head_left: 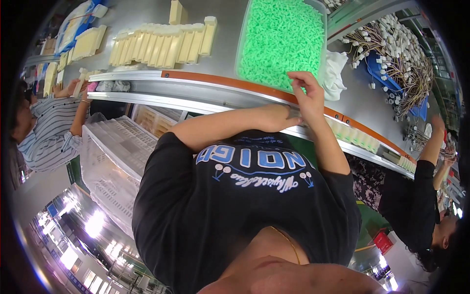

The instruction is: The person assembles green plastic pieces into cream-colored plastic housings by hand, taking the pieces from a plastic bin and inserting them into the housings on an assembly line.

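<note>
Over the near right edge of a clear plastic bin (238, 58) heaped with small bright green pieces (284, 36), my right hand (309, 90) is raised with its fingers curved. Its fingertips stand apart, with green showing between them and no held piece that I can make out. My left arm crosses in front of my body, and my left hand (275, 117) lies at the bench's front rail, close to my right wrist. One of its digits points toward that wrist. The other fingers are hidden, so whatever they may hold cannot be seen.
A row of cream-coloured blocks (164, 45) lies left of the bin. A crumpled white bag (335, 76) sits to its right. Farther right are bundled wires with white connectors (391, 44). White crates (110, 161) stand at my left. People work on both sides.
</note>
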A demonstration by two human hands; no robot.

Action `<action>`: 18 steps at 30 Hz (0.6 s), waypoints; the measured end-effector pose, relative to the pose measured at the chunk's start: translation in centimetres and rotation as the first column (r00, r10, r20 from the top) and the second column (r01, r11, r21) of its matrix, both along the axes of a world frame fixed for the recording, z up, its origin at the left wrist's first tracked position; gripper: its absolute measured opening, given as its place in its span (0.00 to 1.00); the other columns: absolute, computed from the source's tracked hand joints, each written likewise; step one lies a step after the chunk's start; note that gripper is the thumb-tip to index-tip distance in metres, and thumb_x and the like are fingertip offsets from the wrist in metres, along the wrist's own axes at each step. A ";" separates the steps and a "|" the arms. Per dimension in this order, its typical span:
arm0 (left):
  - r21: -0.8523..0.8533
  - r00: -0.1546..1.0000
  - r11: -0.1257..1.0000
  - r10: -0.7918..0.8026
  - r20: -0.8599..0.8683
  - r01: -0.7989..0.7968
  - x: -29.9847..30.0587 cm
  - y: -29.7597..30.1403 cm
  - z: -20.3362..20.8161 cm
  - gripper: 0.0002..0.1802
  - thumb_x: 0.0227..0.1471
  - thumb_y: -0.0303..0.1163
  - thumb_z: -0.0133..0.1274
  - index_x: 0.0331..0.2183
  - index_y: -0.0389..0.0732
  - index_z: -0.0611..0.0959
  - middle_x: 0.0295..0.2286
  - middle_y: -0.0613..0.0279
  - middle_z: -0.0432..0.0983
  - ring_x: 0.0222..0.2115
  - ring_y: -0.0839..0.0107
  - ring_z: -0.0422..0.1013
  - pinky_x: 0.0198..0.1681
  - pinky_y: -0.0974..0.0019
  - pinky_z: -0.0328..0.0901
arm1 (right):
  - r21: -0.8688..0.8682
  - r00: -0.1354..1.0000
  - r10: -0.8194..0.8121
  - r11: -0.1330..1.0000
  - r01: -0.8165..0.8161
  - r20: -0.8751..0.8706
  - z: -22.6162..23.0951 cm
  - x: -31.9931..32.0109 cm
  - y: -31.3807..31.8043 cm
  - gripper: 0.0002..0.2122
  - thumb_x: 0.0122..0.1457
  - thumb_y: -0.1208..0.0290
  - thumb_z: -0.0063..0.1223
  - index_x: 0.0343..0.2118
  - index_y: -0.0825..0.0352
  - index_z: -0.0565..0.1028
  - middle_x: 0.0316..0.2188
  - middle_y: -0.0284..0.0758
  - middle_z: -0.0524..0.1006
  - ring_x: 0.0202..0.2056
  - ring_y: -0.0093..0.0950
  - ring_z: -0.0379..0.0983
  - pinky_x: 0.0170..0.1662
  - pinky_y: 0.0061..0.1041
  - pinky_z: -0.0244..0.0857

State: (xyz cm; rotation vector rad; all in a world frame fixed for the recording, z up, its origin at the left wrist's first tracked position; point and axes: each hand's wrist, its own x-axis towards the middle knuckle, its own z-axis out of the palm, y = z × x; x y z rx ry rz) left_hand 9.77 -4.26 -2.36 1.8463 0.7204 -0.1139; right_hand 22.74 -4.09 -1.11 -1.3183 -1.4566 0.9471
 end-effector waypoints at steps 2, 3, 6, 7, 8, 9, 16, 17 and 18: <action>0.011 1.000 1.000 -0.012 0.005 0.012 -1.4 2.9 3.8 0.23 0.52 0.45 0.37 0.34 0.32 0.73 0.28 0.49 0.72 0.30 0.61 0.69 0.37 0.61 0.61 | 0.027 0.998 -0.052 0.998 0.051 0.031 0.7 1.2 -0.3 0.10 0.47 0.84 0.42 0.32 0.68 0.72 0.28 0.33 0.70 0.28 0.19 0.64 0.34 0.16 0.59; 0.020 1.000 0.999 -0.028 0.014 0.028 -2.6 4.4 4.6 0.21 0.52 0.43 0.37 0.35 0.35 0.73 0.28 0.52 0.73 0.30 0.64 0.69 0.37 0.63 0.61 | 0.026 0.998 -0.061 0.998 0.060 0.029 1.0 1.9 -0.5 0.10 0.47 0.84 0.42 0.32 0.68 0.72 0.28 0.33 0.70 0.28 0.19 0.64 0.34 0.16 0.59; 0.231 0.913 0.910 0.268 0.308 -0.344 -8.0 12.3 1.6 0.13 0.47 0.31 0.42 0.36 0.39 0.74 0.27 0.58 0.73 0.29 0.69 0.69 0.36 0.67 0.62 | 0.015 0.997 -0.076 0.997 0.076 0.034 1.4 3.1 -0.7 0.10 0.50 0.83 0.42 0.36 0.71 0.70 0.34 0.32 0.68 0.34 0.18 0.62 0.38 0.15 0.56; 0.413 0.864 0.771 0.350 0.363 -0.486 -9.5 15.4 0.8 0.13 0.45 0.28 0.45 0.36 0.41 0.74 0.28 0.57 0.72 0.32 0.68 0.68 0.38 0.65 0.62 | -0.002 0.996 -0.089 0.996 0.089 0.010 1.4 3.2 -0.7 0.10 0.50 0.83 0.43 0.36 0.71 0.70 0.34 0.31 0.68 0.33 0.18 0.62 0.38 0.15 0.56; 0.690 0.923 0.617 0.304 0.235 -0.379 -11.4 18.6 0.4 0.16 0.43 0.30 0.48 0.39 0.43 0.73 0.33 0.56 0.70 0.37 0.63 0.66 0.41 0.63 0.60 | -0.018 0.995 -0.104 0.994 0.103 -0.014 1.6 3.2 -0.6 0.10 0.49 0.83 0.43 0.36 0.72 0.70 0.34 0.31 0.67 0.33 0.17 0.62 0.38 0.14 0.56; 0.800 0.911 0.514 0.401 0.093 -0.308 -13.0 21.2 -1.1 0.19 0.42 0.31 0.49 0.40 0.44 0.72 0.35 0.57 0.69 0.39 0.61 0.65 0.42 0.63 0.60 | -0.033 0.993 -0.117 0.993 0.117 -0.005 1.8 3.0 -0.4 0.10 0.50 0.83 0.43 0.35 0.72 0.70 0.33 0.30 0.67 0.32 0.17 0.61 0.38 0.14 0.56; 0.769 0.803 0.638 0.430 -0.412 0.053 -16.5 28.6 -10.9 0.25 0.39 0.39 0.52 0.43 0.48 0.69 0.41 0.52 0.66 0.43 0.58 0.63 0.44 0.58 0.58 | -0.108 0.984 0.007 0.994 0.012 0.177 2.3 2.3 2.2 0.09 0.50 0.82 0.42 0.34 0.70 0.71 0.31 0.32 0.68 0.33 0.20 0.65 0.38 0.17 0.59; 0.650 0.863 0.756 0.378 -0.335 -0.078 -16.8 29.1 -10.6 0.25 0.39 0.39 0.52 0.43 0.47 0.69 0.40 0.51 0.67 0.42 0.58 0.64 0.43 0.59 0.59 | -0.152 0.975 0.064 0.988 -0.032 0.213 2.2 2.2 2.7 0.08 0.49 0.82 0.42 0.34 0.69 0.71 0.31 0.33 0.68 0.34 0.22 0.65 0.38 0.18 0.60; 0.493 0.906 0.849 0.346 -0.244 -0.191 -16.9 29.5 -10.1 0.24 0.39 0.39 0.53 0.42 0.47 0.69 0.39 0.50 0.68 0.42 0.59 0.64 0.43 0.61 0.59 | -0.197 0.961 0.128 0.977 -0.080 0.244 2.0 2.0 3.3 0.08 0.49 0.82 0.42 0.33 0.69 0.71 0.31 0.34 0.69 0.35 0.23 0.66 0.39 0.19 0.60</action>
